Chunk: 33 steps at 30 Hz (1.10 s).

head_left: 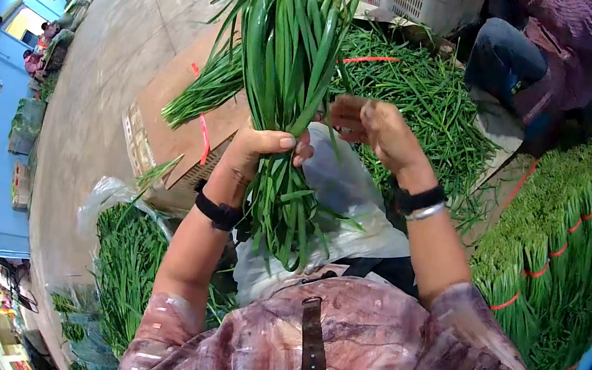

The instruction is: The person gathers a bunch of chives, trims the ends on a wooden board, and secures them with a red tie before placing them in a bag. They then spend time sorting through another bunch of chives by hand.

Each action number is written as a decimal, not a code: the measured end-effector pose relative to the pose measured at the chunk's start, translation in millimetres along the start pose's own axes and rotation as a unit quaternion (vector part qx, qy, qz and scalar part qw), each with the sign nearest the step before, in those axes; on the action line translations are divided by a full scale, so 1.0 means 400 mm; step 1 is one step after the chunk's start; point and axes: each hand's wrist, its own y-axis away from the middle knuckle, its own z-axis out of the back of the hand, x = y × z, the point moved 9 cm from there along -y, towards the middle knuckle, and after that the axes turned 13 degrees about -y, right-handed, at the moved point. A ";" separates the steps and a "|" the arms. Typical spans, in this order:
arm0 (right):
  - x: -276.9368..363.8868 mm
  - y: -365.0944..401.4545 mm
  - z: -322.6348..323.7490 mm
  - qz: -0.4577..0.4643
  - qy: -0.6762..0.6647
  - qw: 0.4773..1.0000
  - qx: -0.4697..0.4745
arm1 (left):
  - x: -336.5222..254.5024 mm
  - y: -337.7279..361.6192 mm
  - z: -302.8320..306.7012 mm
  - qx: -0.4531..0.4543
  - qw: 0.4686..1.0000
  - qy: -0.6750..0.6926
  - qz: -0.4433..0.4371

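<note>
My left hand (265,147) is wrapped round the middle of a thick bunch of garlic chives (290,52), thumb across the front. Pale stem ends point up and away, while the leaf tips hang down toward my lap. Just right of the bunch is my right hand (378,130), its fingers stretched toward the leaves and nothing seen in its grasp. Whether its fingertips touch the bunch is hard to tell. Under the hands, a white plastic sheet (337,172) covers my lap.
A smaller bunch (206,89) lies on a brown board (167,91) over a crate. Loose greens (417,103) are heaped ahead. Red-tied bunches (548,256) stand at right; bagged greens (120,266) at left. A person in a plaid shirt (573,51) sits near a white crate (425,4).
</note>
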 end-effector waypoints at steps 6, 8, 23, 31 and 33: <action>0.016 -0.008 -0.178 -0.009 -0.019 0.992 0.122 | -0.002 -0.011 -0.010 0.040 0.998 -0.042 -0.010; 0.057 -0.008 -0.069 0.024 0.057 0.998 -0.029 | -0.004 0.000 -0.017 0.066 0.998 0.010 -0.004; -0.086 -0.055 -0.147 0.052 0.105 0.990 0.077 | -0.083 0.023 -0.004 0.031 0.997 0.015 -0.064; -0.015 -0.016 -0.049 0.041 -0.073 0.996 0.040 | -0.113 0.037 0.000 -0.042 0.985 -0.165 0.024; -0.020 -0.028 -0.115 0.117 -0.060 0.984 0.117 | -0.108 0.026 -0.025 -0.021 0.979 -0.195 0.056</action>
